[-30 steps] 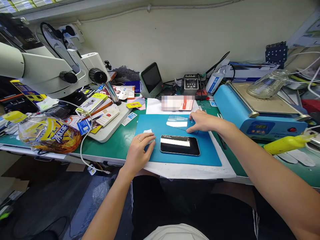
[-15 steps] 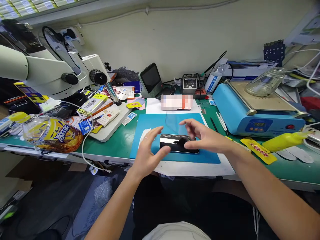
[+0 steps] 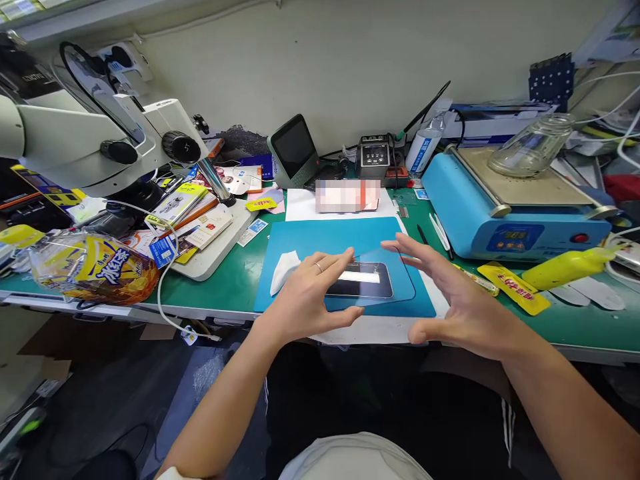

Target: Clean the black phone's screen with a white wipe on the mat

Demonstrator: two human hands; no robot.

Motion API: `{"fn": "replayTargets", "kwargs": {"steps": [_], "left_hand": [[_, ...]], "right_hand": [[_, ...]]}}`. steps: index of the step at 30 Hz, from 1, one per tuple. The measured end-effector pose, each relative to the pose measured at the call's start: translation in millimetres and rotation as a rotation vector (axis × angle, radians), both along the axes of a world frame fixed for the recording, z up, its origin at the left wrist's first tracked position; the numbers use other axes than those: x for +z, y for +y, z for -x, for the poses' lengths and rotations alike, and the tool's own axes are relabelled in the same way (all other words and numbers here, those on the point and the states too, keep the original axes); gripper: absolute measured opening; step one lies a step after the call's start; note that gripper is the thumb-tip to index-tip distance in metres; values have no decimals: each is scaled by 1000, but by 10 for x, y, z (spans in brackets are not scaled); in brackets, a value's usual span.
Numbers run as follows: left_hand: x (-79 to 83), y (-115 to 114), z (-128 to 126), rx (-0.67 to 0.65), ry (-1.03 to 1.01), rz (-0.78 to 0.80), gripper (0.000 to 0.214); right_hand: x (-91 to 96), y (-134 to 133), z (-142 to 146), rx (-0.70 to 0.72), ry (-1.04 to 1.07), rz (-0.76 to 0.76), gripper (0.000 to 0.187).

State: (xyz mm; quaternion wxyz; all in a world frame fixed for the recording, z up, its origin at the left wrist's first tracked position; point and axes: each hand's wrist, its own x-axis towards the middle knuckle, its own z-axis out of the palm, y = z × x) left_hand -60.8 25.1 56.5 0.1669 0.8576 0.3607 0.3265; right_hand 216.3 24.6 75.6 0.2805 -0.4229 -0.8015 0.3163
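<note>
A phone [image 3: 383, 288] lies face up on a blue mat [image 3: 320, 235], its dark screen reflecting a white strip. Over it is a clear screen protector [image 3: 404, 283] with a thin dark edge, reaching past the phone's right end. My left hand [image 3: 313, 290], a ring on one finger, holds the protector's left part by its long edges between fingers and thumb. My right hand [image 3: 453, 297] is open at the protector's right end, fingers and thumb well apart. The left hand covers the phone's left end. A folded white wipe [image 3: 285, 272] sits left of that hand.
On the left are a microscope [image 3: 135, 143], booklets and a bottle of brown drink [image 3: 95, 270]. A blue heating plate machine [image 3: 520, 220] bearing a glass jar [image 3: 533, 147] stands right. Nearby lie tweezers [image 3: 441, 235], yellow packets and a yellow bottle [image 3: 567, 267]. A small display [image 3: 295, 153] stands behind.
The clear protector has come from behind the phone to over it, now in my left hand. My right hand has moved right, away from the phone. The view has shifted slightly.
</note>
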Motion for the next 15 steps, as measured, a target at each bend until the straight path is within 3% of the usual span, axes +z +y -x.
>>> {"fn": "replayTargets", "kwargs": {"steps": [4, 10, 15], "left_hand": [[25, 108, -17, -63, 143, 23, 78], [-25, 203, 34, -90, 186, 93, 83], [-137, 270, 370, 59, 175, 156, 86]], "right_hand": [[-11, 4, -19, -15, -159, -93, 93], [-232, 113, -14, -3, -243, -126, 75], [-398, 245, -52, -44, -207, -156, 64]]}}
